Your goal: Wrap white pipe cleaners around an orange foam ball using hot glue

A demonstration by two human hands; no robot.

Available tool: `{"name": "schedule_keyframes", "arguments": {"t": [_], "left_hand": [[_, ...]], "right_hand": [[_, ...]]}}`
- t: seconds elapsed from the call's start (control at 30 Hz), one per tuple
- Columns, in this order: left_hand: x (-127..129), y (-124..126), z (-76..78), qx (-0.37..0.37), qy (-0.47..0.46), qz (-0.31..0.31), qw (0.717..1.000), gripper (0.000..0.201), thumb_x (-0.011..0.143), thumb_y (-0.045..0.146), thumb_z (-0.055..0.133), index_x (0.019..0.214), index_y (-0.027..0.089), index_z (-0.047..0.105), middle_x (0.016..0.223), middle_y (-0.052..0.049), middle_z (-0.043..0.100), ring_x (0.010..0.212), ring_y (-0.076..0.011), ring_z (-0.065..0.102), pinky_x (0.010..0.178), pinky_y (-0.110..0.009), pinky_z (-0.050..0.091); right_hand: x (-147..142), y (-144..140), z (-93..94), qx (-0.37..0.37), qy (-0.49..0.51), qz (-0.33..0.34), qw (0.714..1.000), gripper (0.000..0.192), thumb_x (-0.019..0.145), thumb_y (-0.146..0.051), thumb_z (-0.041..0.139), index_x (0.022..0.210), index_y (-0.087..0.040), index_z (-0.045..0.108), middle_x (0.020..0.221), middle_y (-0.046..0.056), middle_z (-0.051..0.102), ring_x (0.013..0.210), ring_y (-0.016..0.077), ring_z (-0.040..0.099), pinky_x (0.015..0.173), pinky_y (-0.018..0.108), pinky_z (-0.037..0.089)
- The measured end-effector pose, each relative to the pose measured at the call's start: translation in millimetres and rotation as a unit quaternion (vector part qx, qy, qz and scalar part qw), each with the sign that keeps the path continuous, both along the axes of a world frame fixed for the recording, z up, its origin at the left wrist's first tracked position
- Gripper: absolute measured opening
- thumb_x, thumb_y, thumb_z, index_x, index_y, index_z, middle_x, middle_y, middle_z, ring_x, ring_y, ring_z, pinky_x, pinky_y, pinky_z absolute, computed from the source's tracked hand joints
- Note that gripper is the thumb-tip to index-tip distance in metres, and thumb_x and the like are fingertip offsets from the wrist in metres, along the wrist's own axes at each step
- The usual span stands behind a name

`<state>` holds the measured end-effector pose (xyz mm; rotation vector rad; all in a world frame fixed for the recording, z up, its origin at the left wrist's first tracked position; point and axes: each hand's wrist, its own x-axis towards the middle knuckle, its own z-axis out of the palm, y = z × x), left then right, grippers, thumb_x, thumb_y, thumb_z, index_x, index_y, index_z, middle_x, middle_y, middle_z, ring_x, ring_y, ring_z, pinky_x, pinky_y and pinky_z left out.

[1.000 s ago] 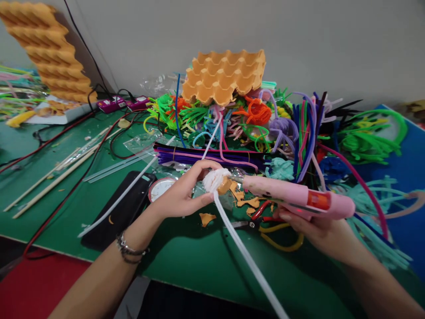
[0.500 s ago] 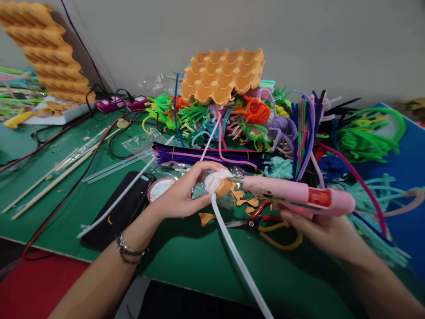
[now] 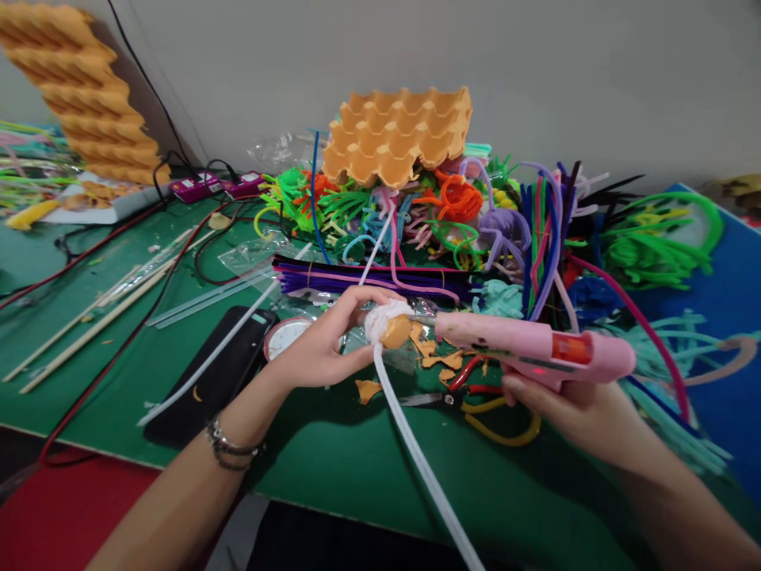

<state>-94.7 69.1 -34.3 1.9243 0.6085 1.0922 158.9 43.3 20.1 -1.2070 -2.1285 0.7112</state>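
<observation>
Left fingers (image 3: 357,363) clamped on a white-wrapped piece (image 3: 386,323), right fingers (image 3: 526,392) curled around a glue gun (image 3: 499,335)

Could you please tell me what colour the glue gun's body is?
The glue gun is pale pink, best seen in the head view.

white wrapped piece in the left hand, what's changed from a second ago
The white wrapped piece has turned, showing more of its orange end; the white strand below it swung left. The left hand still holds the piece, the right hand the pink glue gun.
</observation>
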Motion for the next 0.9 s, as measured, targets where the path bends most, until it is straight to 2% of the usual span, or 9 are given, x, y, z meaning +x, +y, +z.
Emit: {"name": "schedule_keyframes", "arguments": {"t": [0.17,0.47,0.7,0.9], "left_hand": [[-0.3,-0.5,1.2,-0.009,-0.013,-0.009,1.0,0.032,0.082,0.019,0.054,0.111,0.023,0.039,0.121,-0.012,0.046,0.111,-0.0197,0.051,0.089,-0.032,0.046],[-2.9,-0.1,-0.5,-0.045,-0.051,-0.003,0.998,0.033,0.081,0.023,0.057,0.11,0.023,0.04,0.12,-0.01,0.047,0.107,-0.0189,0.053,0.086,-0.03,0.047],[-1.3,-0.6,-1.4,-0.098,-0.102,-0.021,0.99,0.037,0.079,0.027,0.061,0.109,0.024,0.041,0.114,-0.008,0.051,0.098,-0.017,0.057,0.082,-0.027,0.048],[-0.8,0.3,-2.6,-0.109,-0.142,-0.04,0.983,0.037,0.077,0.022,0.063,0.109,0.025,0.045,0.115,-0.005,0.05,0.098,-0.0145,0.056,0.081,-0.023,0.047]], "right_hand": [[-1.1,0.2,1.1,0.018,0.013,0.005,1.0,0.032,0.075,-0.043,0.056,0.05,-0.024,0.056,0.039,-0.001,0.054,0.058,0.0199,0.067,0.057,0.028,0.058],[1.3,-0.7,-1.5,0.012,0.025,-0.002,1.0,0.026,0.072,-0.036,0.058,0.05,-0.023,0.056,0.037,-0.002,0.052,0.051,0.0185,0.064,0.051,0.026,0.056],[6.8,-2.8,-8.9,-0.003,0.049,-0.025,0.998,0.027,0.073,-0.041,0.059,0.055,-0.02,0.059,0.041,-0.001,0.056,0.035,0.0116,0.052,0.041,0.022,0.051],[5.3,-2.2,-7.1,-0.001,0.05,-0.01,0.999,0.023,0.073,-0.04,0.06,0.058,-0.021,0.061,0.04,-0.001,0.055,0.045,0.015,0.06,0.048,0.024,0.055]]}}
